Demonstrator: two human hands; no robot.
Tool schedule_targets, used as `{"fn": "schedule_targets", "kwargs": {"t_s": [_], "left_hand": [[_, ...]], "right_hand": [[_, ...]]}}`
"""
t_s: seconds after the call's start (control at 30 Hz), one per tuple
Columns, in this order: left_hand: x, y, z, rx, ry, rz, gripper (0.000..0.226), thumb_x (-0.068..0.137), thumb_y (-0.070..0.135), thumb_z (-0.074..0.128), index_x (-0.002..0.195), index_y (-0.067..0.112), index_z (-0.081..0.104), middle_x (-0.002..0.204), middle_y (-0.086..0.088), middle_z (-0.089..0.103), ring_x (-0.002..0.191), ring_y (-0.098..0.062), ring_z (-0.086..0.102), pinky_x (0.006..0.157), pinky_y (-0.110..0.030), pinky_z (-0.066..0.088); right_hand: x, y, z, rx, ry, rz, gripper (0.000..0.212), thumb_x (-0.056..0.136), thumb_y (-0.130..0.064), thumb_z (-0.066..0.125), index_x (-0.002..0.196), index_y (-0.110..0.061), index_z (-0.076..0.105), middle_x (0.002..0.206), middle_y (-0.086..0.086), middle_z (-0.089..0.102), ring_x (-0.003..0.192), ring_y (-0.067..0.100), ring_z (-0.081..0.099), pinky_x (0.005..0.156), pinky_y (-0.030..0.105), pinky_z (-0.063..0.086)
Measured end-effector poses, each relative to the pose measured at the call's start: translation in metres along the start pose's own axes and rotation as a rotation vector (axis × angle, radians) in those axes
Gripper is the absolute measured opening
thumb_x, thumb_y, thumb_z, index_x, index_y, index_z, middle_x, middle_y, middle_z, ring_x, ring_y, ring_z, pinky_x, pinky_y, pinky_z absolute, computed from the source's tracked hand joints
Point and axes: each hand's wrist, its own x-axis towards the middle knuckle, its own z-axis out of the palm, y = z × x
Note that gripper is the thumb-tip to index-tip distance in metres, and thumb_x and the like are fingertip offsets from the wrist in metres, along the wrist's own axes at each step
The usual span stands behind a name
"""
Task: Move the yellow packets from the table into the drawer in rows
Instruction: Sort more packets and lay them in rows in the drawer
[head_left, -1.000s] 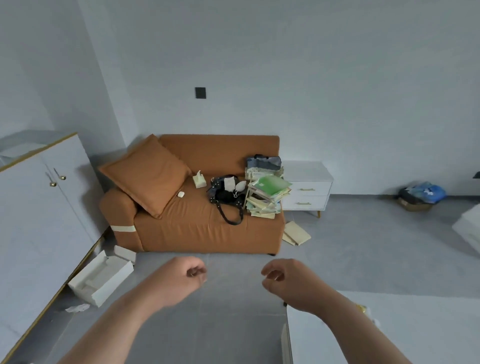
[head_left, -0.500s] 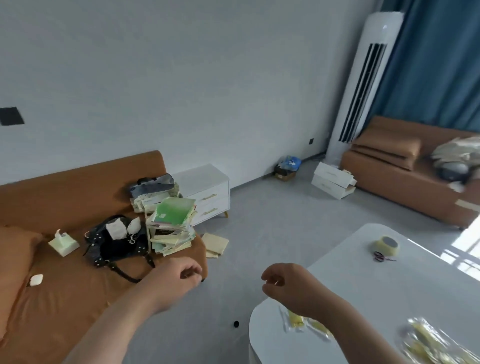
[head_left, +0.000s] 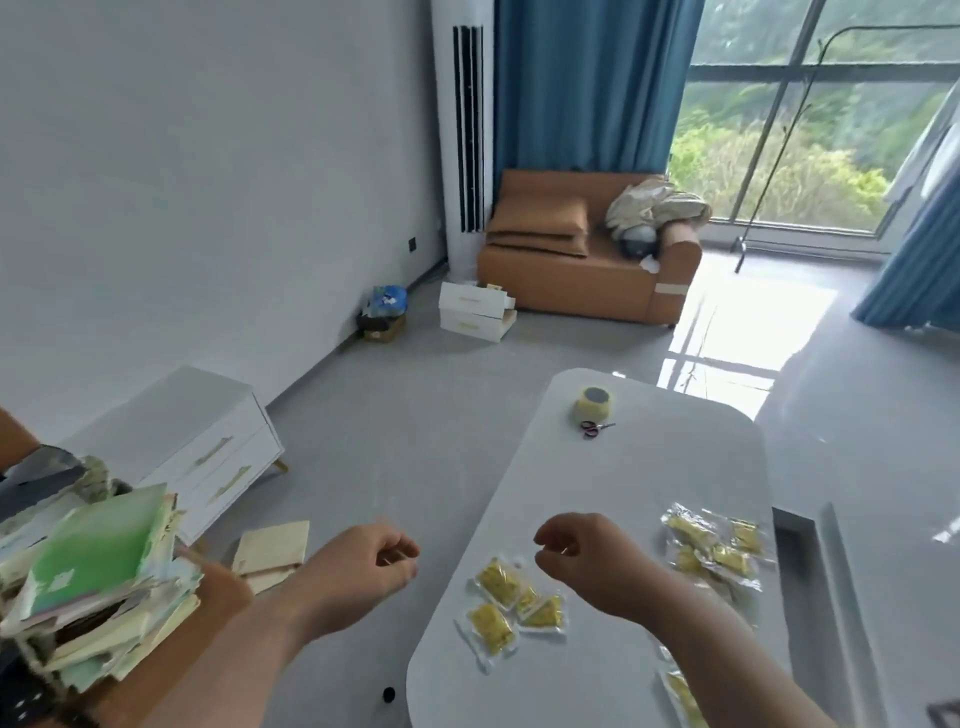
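Observation:
Several yellow packets in clear wrap lie on the white table (head_left: 649, 467). One cluster of yellow packets (head_left: 511, 603) sits just below my right hand (head_left: 587, 561); a second pile of packets (head_left: 711, 545) lies to its right. More packets (head_left: 680, 691) show under my right forearm. My right hand hovers above the table, fingers loosely curled, holding nothing. My left hand (head_left: 363, 566) hangs over the floor left of the table, also loosely curled and empty. A dark open slot (head_left: 792, 551) runs along the table's right side; I cannot tell whether it is the drawer.
A tape roll (head_left: 594, 405) and small scissors (head_left: 595, 427) lie at the table's far end. A stack of books (head_left: 98, 582) stands at the left on an orange sofa, by a white drawer cabinet (head_left: 197, 447). Notebooks (head_left: 272, 545) lie on the floor.
My view has swung right, from the orange sofa to the white table with the packets. Both hands have kept the same loosely curled, empty pose in front of me.

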Motion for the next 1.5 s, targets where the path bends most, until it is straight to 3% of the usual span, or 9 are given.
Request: {"fn": "schedule_targets", "kwargs": {"t_s": [0.23,0.33,0.47,0.63,0.87,1.07,1.2,1.4,1.5], "left_hand": [[0.088,0.013,0.009,0.069,-0.132,0.036,0.009,0.092,0.029,0.060,0.101,0.031,0.062,0.102,0.008,0.066,0.095,0.001,0.061,0.076,-0.012,0.045],[0.126,0.013,0.026,0.093,-0.222,0.049,0.007,0.092,0.029,0.060,0.098,0.032,0.062,0.101,0.010,0.066,0.095,0.000,0.061,0.081,-0.017,0.047],[0.183,0.010,0.052,0.127,-0.348,0.033,0.017,0.092,0.030,0.060,0.108,0.025,0.065,0.104,0.010,0.066,0.099,-0.005,0.061,0.084,-0.020,0.045],[0.261,-0.017,0.101,0.203,-0.505,0.079,0.009,0.091,0.027,0.061,0.100,0.027,0.063,0.097,0.009,0.066,0.090,-0.005,0.062,0.069,-0.010,0.042],[0.370,-0.090,0.190,0.307,-0.673,0.145,0.014,0.089,0.028,0.058,0.101,0.026,0.065,0.094,0.012,0.066,0.091,-0.008,0.063,0.080,-0.022,0.050],[0.451,-0.162,0.276,0.504,-0.678,0.257,0.031,0.093,0.026,0.055,0.123,0.023,0.061,0.125,0.004,0.062,0.112,-0.015,0.058,0.094,-0.029,0.047],[0.478,-0.195,0.319,0.698,-0.551,0.484,0.049,0.088,0.030,0.061,0.134,0.022,0.048,0.137,0.002,0.049,0.125,-0.020,0.044,0.100,-0.034,0.042],[0.489,-0.215,0.339,0.891,-0.366,0.710,0.071,0.072,0.052,0.074,0.130,0.019,0.048,0.110,-0.004,0.056,0.102,-0.025,0.052,0.083,-0.033,0.037],[0.492,-0.214,0.333,0.915,-0.362,0.687,0.054,0.075,0.051,0.072,0.114,0.017,0.054,0.101,-0.004,0.055,0.084,-0.023,0.048,0.069,-0.030,0.028]], "right_hand": [[0.053,0.042,-0.005,0.045,-0.023,0.151,0.028,0.087,-0.034,0.059,0.112,-0.024,0.066,0.099,-0.013,0.064,0.094,0.010,0.063,0.084,0.024,0.050],[0.066,0.063,-0.003,0.041,-0.025,0.212,0.029,0.087,-0.034,0.059,0.113,-0.023,0.066,0.098,-0.013,0.063,0.093,0.010,0.062,0.080,0.023,0.048],[0.087,0.092,0.008,0.038,-0.054,0.301,0.030,0.088,-0.033,0.057,0.114,-0.022,0.066,0.096,-0.011,0.063,0.092,0.012,0.062,0.083,0.026,0.050],[0.127,0.137,0.048,0.081,-0.072,0.428,0.027,0.088,-0.032,0.056,0.111,-0.022,0.067,0.104,-0.006,0.069,0.094,0.014,0.064,0.083,0.029,0.053],[0.208,0.218,0.135,0.055,-0.156,0.545,0.029,0.087,-0.030,0.056,0.113,-0.022,0.067,0.109,-0.004,0.069,0.094,0.016,0.063,0.080,0.026,0.050],[0.277,0.298,0.215,-0.011,-0.194,0.544,0.032,0.088,-0.030,0.055,0.118,-0.023,0.065,0.116,-0.004,0.068,0.103,0.019,0.063,0.082,0.026,0.049],[0.305,0.330,0.260,-0.148,-0.061,0.572,0.034,0.092,-0.031,0.051,0.123,-0.021,0.060,0.124,0.001,0.062,0.114,0.023,0.056,0.088,0.032,0.049],[0.330,0.341,0.292,-0.292,-0.006,0.488,0.034,0.090,-0.034,0.055,0.119,-0.016,0.061,0.119,0.005,0.057,0.112,0.028,0.047,0.093,0.035,0.043],[0.336,0.343,0.291,-0.356,-0.020,0.465,0.038,0.089,-0.037,0.060,0.122,-0.018,0.058,0.117,0.004,0.059,0.113,0.027,0.047,0.093,0.033,0.040]]}}
